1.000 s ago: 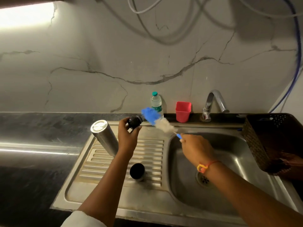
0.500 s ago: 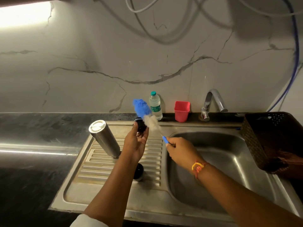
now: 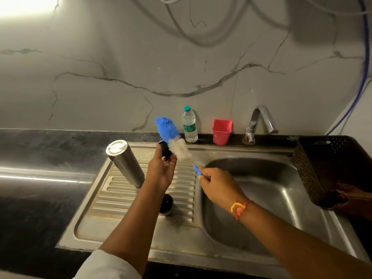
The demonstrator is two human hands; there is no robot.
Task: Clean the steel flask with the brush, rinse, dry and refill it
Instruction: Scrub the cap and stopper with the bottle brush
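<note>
The steel flask [image 3: 124, 163] stands upside down on the ribbed drainboard [image 3: 112, 198], left of my arms. My left hand [image 3: 162, 170] holds a small black stopper [image 3: 165, 149] above the drainboard. My right hand [image 3: 218, 185] grips the blue handle of the bottle brush [image 3: 173, 137], whose white and blue bristles lie against the stopper. A black cap [image 3: 166, 204] sits on the drainboard, partly hidden by my left forearm.
The sink basin [image 3: 271, 198] lies on the right, with the tap [image 3: 259, 121] behind it. A plastic water bottle [image 3: 189, 124] and a red cup [image 3: 221, 131] stand on the back ledge. A dark perforated basket [image 3: 330, 168] sits at far right. Black countertop [image 3: 40, 158] spreads left.
Both hands shifted left, toward the drainboard. The brush head moved up and left and now rests against the stopper in my left hand.
</note>
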